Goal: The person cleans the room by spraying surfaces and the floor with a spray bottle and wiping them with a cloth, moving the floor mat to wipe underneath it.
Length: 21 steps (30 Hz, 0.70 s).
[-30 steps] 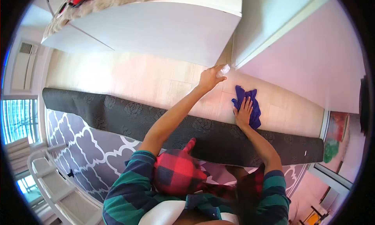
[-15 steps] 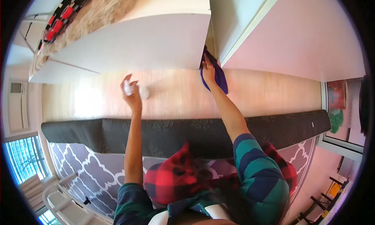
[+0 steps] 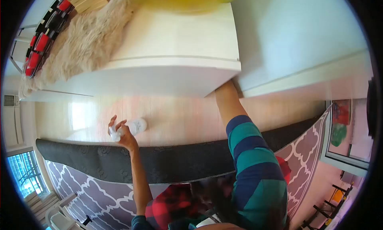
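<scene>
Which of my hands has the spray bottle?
Your left hand, gripping the white spray bottle near its top; your right forearm extends past the white cabinet's corner, with that hand hidden from view.

The left hand (image 3: 124, 138) curls ahead of its outstretched forearm (image 3: 139, 176), while the right arm (image 3: 228, 103) reaches forward, the right hand hidden, its pose uncertain.

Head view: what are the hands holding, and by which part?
Left hand: bottle, by its top end. Right hand: hidden by the cabinet, so cannot tell.

Pale floor (image 3: 179, 118); on it, a folded-over patterned rug (image 3: 97, 190)
</scene>
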Each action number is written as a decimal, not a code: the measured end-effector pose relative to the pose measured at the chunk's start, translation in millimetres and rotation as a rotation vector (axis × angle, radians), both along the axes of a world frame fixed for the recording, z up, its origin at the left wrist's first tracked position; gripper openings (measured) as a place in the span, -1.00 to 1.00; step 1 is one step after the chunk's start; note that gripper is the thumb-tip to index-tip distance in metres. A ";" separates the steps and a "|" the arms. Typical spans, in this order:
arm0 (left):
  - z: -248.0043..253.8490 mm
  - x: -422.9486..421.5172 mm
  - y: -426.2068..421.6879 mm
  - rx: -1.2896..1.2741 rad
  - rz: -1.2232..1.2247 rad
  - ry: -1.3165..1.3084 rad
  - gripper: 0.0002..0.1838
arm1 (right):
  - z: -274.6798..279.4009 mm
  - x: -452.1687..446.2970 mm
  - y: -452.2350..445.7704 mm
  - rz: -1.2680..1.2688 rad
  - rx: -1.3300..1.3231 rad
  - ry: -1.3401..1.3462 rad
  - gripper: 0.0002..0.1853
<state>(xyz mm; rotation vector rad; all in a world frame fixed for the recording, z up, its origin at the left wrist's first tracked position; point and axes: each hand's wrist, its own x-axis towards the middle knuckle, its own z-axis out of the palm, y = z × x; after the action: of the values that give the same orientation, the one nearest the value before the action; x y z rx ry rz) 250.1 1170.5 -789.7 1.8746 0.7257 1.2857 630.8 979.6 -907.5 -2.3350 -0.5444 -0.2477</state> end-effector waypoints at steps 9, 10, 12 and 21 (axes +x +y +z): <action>4.3 7.0 -9.1 -0.058 0.163 0.017 -0.63 | 35.9 -19.3 -12.9 -0.025 -0.055 0.004 -0.43; 5.5 8.3 -9.3 -0.030 0.155 0.017 -0.63 | 38.8 -22.6 -14.0 -0.028 -0.058 0.006 -0.43; 5.3 7.3 -10.4 -0.055 0.169 0.032 -0.62 | 42.6 -30.5 -18.1 -0.026 -0.066 0.003 -0.44; -14.2 -2.9 -8.3 -0.042 0.243 -0.006 -0.58 | 67.7 -46.6 -22.1 -0.025 -0.066 -0.023 -0.46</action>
<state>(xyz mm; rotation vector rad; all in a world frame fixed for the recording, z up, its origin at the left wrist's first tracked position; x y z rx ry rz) 247.1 1162.2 -803.9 1.7893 0.9937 1.4135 584.2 957.5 -839.8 -2.4067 -0.5429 -0.2725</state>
